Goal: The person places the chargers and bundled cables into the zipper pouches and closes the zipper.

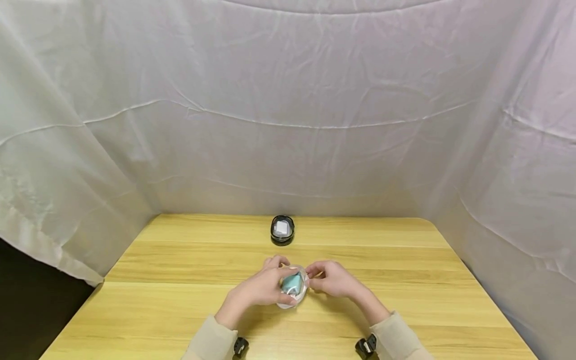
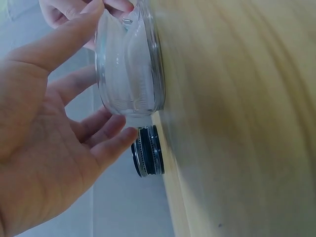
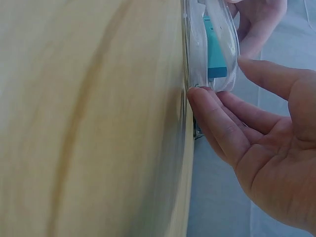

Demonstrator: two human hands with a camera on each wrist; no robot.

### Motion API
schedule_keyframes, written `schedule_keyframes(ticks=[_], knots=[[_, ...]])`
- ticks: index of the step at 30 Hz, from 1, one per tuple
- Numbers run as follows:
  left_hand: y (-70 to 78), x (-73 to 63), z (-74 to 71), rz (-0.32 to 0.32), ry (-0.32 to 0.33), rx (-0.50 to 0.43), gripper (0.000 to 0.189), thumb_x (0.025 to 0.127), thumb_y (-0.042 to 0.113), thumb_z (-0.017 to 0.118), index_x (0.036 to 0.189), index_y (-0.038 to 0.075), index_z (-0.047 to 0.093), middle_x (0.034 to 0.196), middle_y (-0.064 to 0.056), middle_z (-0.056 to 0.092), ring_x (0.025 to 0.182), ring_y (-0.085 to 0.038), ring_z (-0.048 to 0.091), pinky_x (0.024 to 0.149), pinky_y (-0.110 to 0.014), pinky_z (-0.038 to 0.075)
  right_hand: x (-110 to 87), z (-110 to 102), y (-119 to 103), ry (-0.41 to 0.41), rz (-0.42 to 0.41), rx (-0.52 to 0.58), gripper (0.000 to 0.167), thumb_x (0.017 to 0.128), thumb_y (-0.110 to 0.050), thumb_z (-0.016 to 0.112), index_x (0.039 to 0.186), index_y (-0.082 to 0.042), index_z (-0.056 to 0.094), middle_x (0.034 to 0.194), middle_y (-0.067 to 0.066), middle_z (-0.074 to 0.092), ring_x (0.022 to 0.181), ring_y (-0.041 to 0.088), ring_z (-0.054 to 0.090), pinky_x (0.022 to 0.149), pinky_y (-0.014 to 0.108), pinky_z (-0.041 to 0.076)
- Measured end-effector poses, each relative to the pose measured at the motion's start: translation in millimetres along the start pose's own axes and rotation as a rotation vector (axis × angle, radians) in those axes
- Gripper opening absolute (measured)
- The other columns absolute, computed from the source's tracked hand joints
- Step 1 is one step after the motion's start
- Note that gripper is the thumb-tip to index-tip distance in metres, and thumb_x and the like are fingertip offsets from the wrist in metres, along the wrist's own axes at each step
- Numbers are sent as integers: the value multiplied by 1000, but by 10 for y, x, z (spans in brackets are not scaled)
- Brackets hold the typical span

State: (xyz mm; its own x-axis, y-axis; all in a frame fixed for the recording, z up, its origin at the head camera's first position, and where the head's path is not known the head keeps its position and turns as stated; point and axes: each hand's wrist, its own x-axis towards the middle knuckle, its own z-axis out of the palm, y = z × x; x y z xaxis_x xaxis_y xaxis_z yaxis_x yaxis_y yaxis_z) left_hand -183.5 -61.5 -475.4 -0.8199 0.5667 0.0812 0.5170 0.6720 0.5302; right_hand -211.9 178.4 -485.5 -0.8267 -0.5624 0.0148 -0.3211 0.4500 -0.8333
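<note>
A small clear plastic case (image 1: 300, 299) with a whitish rim lies on the table, and a teal block-like item (image 1: 291, 284) shows through its top. My left hand (image 1: 265, 286) holds the case from the left, thumb at the near side and fingers over the far side. At the right end, my right hand (image 1: 332, 279) pinches the case's edge between thumb and fingertips. In the right wrist view the teal item (image 3: 216, 47) stands out inside the clear walls. A small metal piece (image 2: 127, 21) shows beside the right fingers in the left wrist view.
A second clear case with black rims (image 1: 282, 240) stands near the table's back edge, a white square item (image 1: 281, 228) inside it. The wood-grain table (image 1: 396, 300) is enclosed by pale fabric walls (image 1: 288, 150). A dark area (image 1: 31, 300) lies beyond the left edge.
</note>
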Motion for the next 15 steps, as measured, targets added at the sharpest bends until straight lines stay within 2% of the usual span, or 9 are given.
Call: schedule_keyframes(ticks=[5, 8, 15], knots=[[-3, -20, -24, -31, -17, -17, 72, 80, 28, 91, 144, 13, 64, 126, -3, 48, 114, -20, 41, 96, -33, 47, -5, -9, 4, 13, 9, 9, 31, 93, -11, 72, 119, 6, 69, 106, 12, 72, 85, 26, 72, 67, 37, 63], [-9, -20, -36, -28, -34, -23, 71, 81, 27, 90, 145, 14, 63, 131, -3, 51, 118, -20, 44, 100, -35, 47, -17, -23, 5, 15, 19, 12, 32, 93, -11, 71, 121, 6, 69, 107, 13, 72, 85, 26, 72, 68, 38, 63], [-31, -21, -57, 21, -69, -16, 62, 82, 23, 86, 141, 18, 66, 150, -8, 52, 134, -27, 42, 109, -51, 47, -19, -47, 10, 35, 52, 0, 32, 95, -13, 70, 123, 4, 69, 110, 14, 72, 86, 21, 69, 68, 37, 61]])
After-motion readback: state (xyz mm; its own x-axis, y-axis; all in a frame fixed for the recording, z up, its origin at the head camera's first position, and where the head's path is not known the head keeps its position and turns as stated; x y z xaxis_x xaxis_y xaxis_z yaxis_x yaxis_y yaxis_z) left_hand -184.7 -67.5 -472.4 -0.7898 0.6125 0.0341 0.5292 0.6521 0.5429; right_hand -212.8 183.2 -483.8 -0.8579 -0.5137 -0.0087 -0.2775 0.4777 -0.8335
